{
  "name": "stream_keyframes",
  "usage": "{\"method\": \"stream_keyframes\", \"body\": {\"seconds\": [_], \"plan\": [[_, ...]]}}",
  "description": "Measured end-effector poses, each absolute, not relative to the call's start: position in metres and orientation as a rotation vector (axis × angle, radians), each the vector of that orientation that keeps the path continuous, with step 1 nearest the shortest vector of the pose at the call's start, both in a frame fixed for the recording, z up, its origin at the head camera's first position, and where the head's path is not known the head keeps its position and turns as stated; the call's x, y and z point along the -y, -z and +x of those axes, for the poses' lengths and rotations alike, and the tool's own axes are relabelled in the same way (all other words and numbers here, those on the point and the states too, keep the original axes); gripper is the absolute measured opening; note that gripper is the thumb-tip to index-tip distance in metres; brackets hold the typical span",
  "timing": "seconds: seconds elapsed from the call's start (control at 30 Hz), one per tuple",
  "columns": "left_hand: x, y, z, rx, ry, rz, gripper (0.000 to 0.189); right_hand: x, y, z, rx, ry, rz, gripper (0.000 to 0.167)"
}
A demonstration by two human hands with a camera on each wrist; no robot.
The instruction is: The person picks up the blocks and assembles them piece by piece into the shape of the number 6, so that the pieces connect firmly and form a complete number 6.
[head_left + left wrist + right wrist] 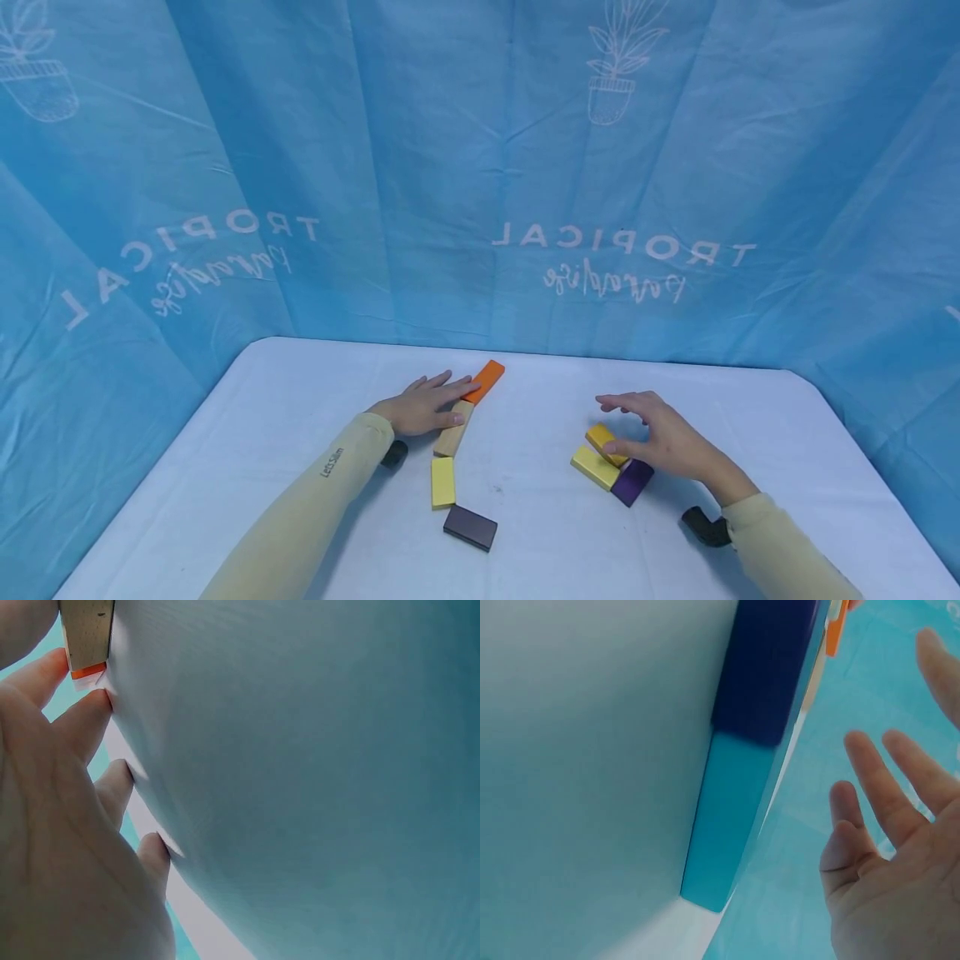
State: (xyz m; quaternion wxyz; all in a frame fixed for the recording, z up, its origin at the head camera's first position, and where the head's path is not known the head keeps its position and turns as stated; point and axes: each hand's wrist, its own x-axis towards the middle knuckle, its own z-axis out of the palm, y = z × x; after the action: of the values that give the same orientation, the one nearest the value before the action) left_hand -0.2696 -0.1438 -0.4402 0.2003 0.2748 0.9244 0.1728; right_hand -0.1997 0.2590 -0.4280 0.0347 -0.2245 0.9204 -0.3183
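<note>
My left hand (423,406) lies spread with straight fingers, its index fingertip at the orange block (491,377) and its thumb over the plain wooden block (454,433). In the left wrist view, the wooden block (88,634) stands by the thumb and index finger, the other fingertips close to the white surface. My right hand (663,435) hovers with parted fingers over a small group: a deep yellow block (602,437), a pale yellow block (594,467) and a purple block (632,482). The right wrist view shows this hand (900,847) with nothing in its fingers.
Below the wooden block, a yellow block (442,483) and a dark grey block (470,527) continue a curved row. Everything lies on a white table (540,542). Behind its far edge hangs a blue printed curtain (435,192). A black wrist device (705,527) sits under the right forearm.
</note>
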Motion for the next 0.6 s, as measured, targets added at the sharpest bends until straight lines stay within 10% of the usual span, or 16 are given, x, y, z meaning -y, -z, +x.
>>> {"method": "stream_keyframes", "body": {"seconds": [0.6], "plan": [[0.142,0.440,-0.269,-2.596,-0.475,0.765,0.067,-0.274,0.433,-0.213,-2.669,0.891,-0.829,0.072]]}}
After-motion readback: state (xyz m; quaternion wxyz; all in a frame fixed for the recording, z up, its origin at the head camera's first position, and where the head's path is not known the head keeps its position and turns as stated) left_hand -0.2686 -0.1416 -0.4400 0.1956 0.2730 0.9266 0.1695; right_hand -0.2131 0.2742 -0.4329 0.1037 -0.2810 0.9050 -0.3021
